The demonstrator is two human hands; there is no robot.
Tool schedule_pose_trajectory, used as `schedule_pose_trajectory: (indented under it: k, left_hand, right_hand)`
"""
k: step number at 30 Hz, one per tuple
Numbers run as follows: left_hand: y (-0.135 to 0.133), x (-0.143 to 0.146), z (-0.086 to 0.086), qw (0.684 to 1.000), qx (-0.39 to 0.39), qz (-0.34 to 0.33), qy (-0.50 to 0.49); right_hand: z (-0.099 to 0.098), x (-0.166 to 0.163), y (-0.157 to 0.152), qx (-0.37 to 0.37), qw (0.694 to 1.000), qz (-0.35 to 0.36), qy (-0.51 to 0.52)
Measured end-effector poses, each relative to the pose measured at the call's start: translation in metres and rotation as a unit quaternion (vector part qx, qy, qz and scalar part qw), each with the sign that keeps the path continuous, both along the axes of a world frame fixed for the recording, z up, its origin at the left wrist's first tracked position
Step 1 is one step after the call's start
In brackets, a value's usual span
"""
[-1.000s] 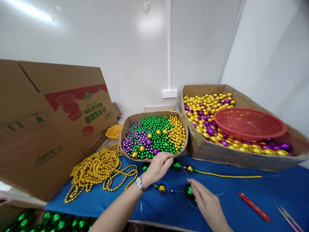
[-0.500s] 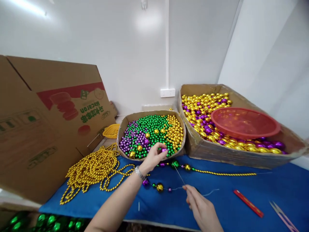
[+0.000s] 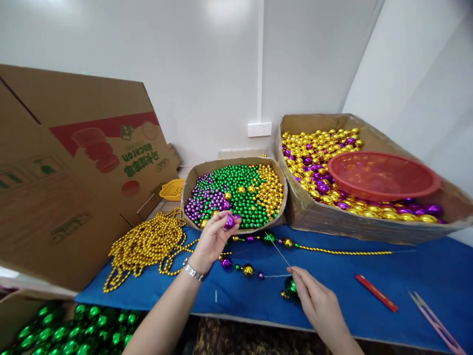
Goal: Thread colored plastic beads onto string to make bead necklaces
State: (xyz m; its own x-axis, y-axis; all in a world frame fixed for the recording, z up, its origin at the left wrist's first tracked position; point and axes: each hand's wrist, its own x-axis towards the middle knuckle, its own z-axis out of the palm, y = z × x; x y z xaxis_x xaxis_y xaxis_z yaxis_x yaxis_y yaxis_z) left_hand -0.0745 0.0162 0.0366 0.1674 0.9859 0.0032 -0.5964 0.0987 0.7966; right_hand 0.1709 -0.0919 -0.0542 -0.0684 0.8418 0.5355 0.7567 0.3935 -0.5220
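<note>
My left hand (image 3: pixel 214 232), a silver watch on its wrist, pinches a shiny purple bead (image 3: pixel 229 222) over the front rim of the small bead box (image 3: pixel 281 212). That box holds green, purple and gold beads. My right hand (image 3: pixel 314 296) grips a long thin needle (image 3: pixel 278 250) whose tip points up and left. A large green bead (image 3: pixel 290 285) shows partly behind the right fingers, with a small gold bead (image 3: pixel 284 294) by it. Left of the needle, a thread carries a gold bead (image 3: pixel 248 269) and others. Behind it lies a strand ending in a gold bead chain (image 3: pixel 343 252).
A pile of gold bead chains (image 3: pixel 148 241) lies left, near a tall carton (image 3: pixel 92 187) and a yellow basket (image 3: pixel 170 190). On the right stands a big bead box (image 3: pixel 354 231) with a red basin (image 3: pixel 384 177). A red case (image 3: pixel 377 293) and pink snips (image 3: pixel 432 315) lie at right.
My left hand has drawn left with the purple bead, which shows more fully. The view has tipped downward. The large green bead beside my right hand is now more visible.
</note>
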Motion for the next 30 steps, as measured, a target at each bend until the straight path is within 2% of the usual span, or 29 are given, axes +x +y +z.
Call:
schedule_pose_trajectory:
  k: [8, 23, 30]
  left_hand:
    - [-0.005, -0.015, -0.004, 1.000, -0.015, 0.020, 0.012]
    - [-0.010, -0.007, -0.014, 1.000, -0.018, 0.005, 0.015]
    - [-0.014, -0.005, -0.013, 1.000, -0.027, 0.003, 0.008]
  right_hand:
    - [0.005, 0.001, 0.001, -0.005, 1.000, -0.009, 0.009]
    - [0.013, 0.010, -0.001, -0.034, 0.999, -0.028, 0.027]
    - [0.025, 0.011, -0.005, -0.020, 0.999, -0.036, 0.030]
